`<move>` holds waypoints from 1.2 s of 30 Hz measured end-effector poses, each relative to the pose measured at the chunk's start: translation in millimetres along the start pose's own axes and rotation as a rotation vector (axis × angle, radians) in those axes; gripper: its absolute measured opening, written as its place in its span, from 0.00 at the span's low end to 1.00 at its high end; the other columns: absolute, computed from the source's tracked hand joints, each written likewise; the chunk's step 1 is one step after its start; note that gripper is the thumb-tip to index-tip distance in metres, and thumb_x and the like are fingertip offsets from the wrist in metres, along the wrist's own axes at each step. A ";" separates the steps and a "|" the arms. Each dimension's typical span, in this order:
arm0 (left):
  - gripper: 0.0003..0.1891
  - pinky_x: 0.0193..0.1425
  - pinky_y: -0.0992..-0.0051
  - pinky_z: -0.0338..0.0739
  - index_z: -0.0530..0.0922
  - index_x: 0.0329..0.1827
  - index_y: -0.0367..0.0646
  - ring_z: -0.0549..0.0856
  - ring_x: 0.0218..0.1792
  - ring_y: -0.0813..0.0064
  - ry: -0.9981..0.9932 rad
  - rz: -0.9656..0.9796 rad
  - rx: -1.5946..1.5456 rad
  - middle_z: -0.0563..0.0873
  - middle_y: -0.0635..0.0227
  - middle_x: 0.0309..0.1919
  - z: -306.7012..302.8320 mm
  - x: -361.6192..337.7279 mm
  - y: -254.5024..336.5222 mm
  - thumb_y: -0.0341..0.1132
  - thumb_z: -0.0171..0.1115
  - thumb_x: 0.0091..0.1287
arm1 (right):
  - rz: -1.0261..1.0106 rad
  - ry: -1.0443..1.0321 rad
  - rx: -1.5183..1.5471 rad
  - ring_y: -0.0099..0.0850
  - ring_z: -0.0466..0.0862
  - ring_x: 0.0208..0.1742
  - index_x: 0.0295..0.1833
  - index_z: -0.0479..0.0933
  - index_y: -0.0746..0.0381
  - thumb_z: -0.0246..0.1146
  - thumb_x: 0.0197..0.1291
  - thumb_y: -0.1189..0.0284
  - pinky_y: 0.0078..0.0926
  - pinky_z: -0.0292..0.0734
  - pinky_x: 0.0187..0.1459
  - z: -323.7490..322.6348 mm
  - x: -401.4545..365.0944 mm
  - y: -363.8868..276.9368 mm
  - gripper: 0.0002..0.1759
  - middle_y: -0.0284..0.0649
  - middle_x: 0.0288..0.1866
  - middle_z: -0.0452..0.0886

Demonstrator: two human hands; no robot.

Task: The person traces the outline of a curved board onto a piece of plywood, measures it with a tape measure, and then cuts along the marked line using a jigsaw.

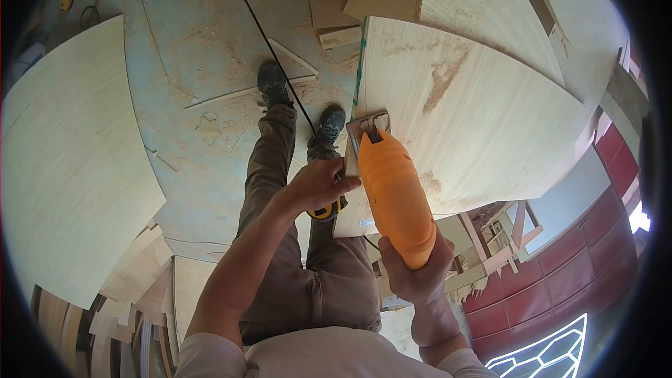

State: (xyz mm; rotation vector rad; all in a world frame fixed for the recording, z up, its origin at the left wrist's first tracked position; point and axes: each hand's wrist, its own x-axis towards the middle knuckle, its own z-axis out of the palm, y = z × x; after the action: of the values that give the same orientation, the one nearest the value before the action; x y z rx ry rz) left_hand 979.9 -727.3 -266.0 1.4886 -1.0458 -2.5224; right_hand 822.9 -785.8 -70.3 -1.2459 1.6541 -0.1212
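My right hand is wrapped round the rear of an orange jigsaw. The metal base plate of the saw rests at the left edge of a pale plywood board, whose top carries streaks of sawdust. Close beside the plate, my left hand is closed at the board's near left edge, thumb on top and fingers partly hidden. A yellow and black tape measure shows just below that hand, in front of my leg.
A black cable crosses the dusty floor past my shoes. Thin wood strips lie by my feet. Another large plywood sheet stands at left, with wood offcuts below it. Dark red padded panels are at right.
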 end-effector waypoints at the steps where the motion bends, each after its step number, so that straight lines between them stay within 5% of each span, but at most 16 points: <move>1: 0.22 0.50 0.58 0.82 0.84 0.52 0.37 0.92 0.42 0.55 -0.005 -0.004 -0.007 0.91 0.54 0.35 -0.4 -0.3 1.2 0.50 0.68 0.72 | -0.002 0.004 -0.003 0.32 0.90 0.28 0.43 0.78 0.70 0.78 0.54 0.76 0.26 0.83 0.30 0.2 0.2 -0.6 0.17 0.43 0.30 0.87; 36: 0.23 0.47 0.58 0.82 0.83 0.53 0.38 0.91 0.37 0.54 0.010 0.115 -0.010 0.90 0.55 0.31 0.9 3.0 -9.8 0.52 0.65 0.74 | 0.031 0.024 0.005 0.35 0.91 0.29 0.43 0.78 0.72 0.78 0.52 0.76 0.28 0.84 0.31 2.7 9.1 -9.1 0.18 0.44 0.30 0.87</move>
State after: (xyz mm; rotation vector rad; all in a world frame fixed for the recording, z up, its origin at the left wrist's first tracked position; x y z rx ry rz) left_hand 980.5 -720.3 -273.5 1.3947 -1.0822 -2.4359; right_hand 831.5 -795.7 -72.1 -1.2187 1.6921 -0.1208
